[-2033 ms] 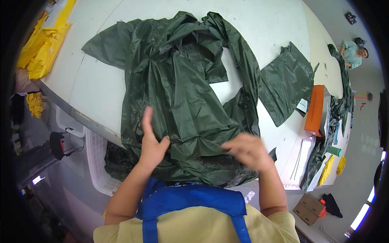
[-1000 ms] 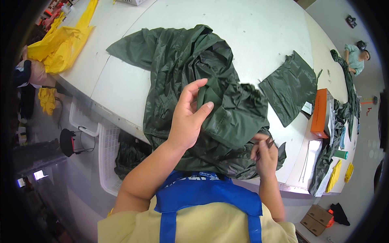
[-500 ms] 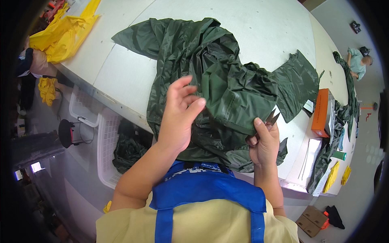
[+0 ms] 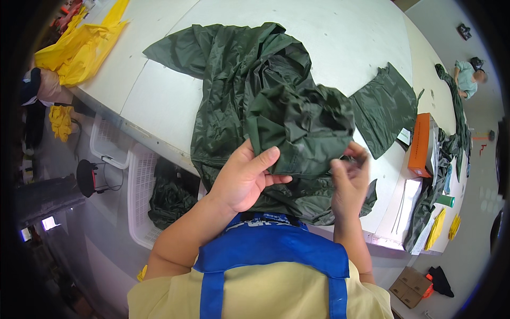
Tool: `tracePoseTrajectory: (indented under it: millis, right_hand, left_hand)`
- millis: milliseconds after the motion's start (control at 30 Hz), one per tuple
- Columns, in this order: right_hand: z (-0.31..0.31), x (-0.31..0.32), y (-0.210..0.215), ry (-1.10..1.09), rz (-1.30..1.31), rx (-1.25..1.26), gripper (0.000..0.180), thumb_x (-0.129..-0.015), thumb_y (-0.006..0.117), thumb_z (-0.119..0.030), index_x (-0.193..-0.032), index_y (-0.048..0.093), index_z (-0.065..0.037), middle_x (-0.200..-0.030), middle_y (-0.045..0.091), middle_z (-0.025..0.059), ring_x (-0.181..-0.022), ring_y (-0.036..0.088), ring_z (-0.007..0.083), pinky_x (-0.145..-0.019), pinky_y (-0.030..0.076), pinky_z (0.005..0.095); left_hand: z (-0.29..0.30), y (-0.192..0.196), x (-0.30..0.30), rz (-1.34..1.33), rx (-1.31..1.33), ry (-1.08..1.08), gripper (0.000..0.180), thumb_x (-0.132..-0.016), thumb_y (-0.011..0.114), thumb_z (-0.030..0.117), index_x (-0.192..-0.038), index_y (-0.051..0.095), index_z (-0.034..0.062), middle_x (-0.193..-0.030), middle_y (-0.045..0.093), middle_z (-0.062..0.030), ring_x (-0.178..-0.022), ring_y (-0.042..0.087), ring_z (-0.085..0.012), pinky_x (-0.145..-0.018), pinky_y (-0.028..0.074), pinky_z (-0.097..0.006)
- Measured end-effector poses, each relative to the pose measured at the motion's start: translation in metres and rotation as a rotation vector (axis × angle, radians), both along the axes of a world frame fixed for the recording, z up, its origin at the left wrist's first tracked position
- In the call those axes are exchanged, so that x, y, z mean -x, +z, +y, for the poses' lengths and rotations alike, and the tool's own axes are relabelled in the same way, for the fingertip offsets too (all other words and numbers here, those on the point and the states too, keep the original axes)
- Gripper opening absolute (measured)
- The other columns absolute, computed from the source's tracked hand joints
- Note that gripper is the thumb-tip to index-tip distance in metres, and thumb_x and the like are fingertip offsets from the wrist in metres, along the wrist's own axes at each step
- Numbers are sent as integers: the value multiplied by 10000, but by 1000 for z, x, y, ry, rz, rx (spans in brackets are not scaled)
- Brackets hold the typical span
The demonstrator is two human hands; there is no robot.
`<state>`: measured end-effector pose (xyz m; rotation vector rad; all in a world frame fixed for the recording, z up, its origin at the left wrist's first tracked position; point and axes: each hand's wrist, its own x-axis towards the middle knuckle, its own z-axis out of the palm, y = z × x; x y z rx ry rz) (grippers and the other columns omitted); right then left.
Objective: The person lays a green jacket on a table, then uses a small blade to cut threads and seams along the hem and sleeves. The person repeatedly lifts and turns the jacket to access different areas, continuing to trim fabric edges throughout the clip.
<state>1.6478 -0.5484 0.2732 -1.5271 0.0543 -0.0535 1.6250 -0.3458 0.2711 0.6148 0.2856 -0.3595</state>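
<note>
A dark green garment (image 4: 223, 101) of thin, shiny cloth lies crumpled on the white table. Its gathered, hood-like part (image 4: 303, 138) is raised toward me. My left hand (image 4: 241, 178) is closed on the lower hem of that part, thumb on top and fingers partly behind the cloth. At the right edge of the same part is my right hand (image 4: 350, 178), its fingers bent and smeared by motion. The small scissors seen there earlier do not show now.
The white table (image 4: 361, 32) carries a flat green piece (image 4: 388, 111), an orange box (image 4: 419, 143) and yellow cloth (image 4: 87, 50). White plastic baskets (image 4: 141, 196) stand below its left edge, one holding green cloth. A person (image 4: 466, 80) is at the far right.
My left hand has come down from above the cloth and taken its lower hem. The raised part has shifted slightly left. My right hand has turned, and the scissors are out of sight.
</note>
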Motion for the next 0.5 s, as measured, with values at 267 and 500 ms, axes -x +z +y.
tracePoseTrajectory:
  millis: [267, 500]
  right_hand:
    - [11, -7, 24, 387, -810, 744, 362, -644, 728, 11, -998, 692, -55, -845, 595, 68, -646, 593, 205, -513, 470, 298]
    - [18, -8, 24, 393, -530, 528, 151, -770, 612, 52, -891, 574, -31, -850, 542, 80, -653, 534, 174, -540, 433, 265]
  left_hand:
    - [-10, 24, -5, -42, -75, 71, 328, -962, 548, 163, -1250, 430, 57, -1179, 578, -107, -1046, 608, -208, -830, 558, -405]
    - [-10, 16, 0, -111, -121, 10, 441, -898, 598, 47, -1290, 397, 20, -1228, 557, -148, -1097, 598, -271, -901, 534, -449]
